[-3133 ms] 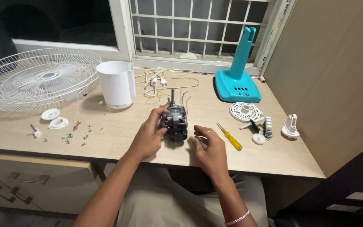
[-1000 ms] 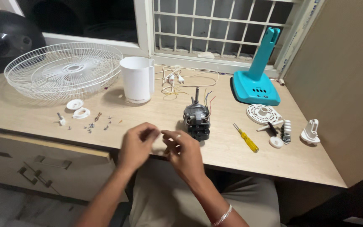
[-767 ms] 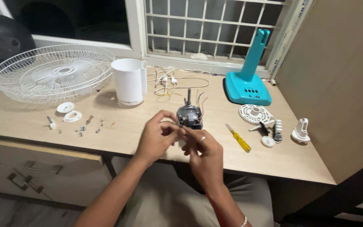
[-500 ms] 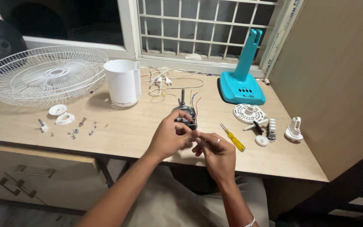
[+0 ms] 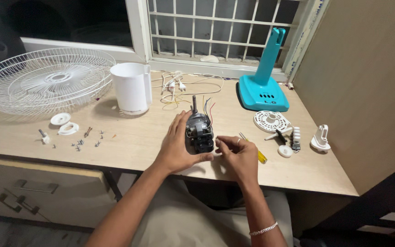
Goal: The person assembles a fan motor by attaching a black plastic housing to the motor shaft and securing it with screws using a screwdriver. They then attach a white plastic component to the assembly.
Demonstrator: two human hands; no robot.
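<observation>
Centre frame, the left hand [image 5: 177,148] cups the dark metal fan motor [image 5: 199,133] on the pale wooden desk [image 5: 129,142]; the right hand [image 5: 238,155] pinches at its side. Best keep it braced, shaft upright.

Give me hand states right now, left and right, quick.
Left hand: fingers wrapped around the side of the fan motor on the desk, holding it.
Right hand: fingers curled, fingertips at the motor's lower right edge; whether it holds anything cannot be told.

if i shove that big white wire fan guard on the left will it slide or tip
The wire fan guard lies dish-like on the table, so it would probably slide or rock, not tip. Thin open wires suggest it is light for its size and may flex slightly.
</observation>
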